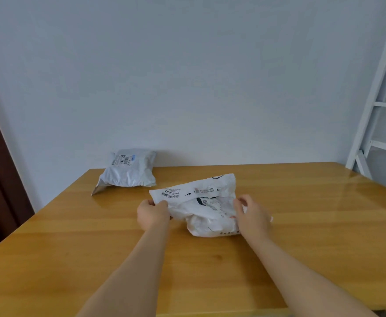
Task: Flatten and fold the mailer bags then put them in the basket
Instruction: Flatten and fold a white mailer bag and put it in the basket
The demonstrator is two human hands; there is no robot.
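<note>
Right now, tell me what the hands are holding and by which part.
Both hold the white mailer bag on the table: the left hand grips its left edge, the right hand its right edge.

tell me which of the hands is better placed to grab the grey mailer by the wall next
Left. The left hand sits on the same side of the table as the grey mailer. The right hand is across the white mailer, farther away. Both hands grip the white mailer now.
</note>
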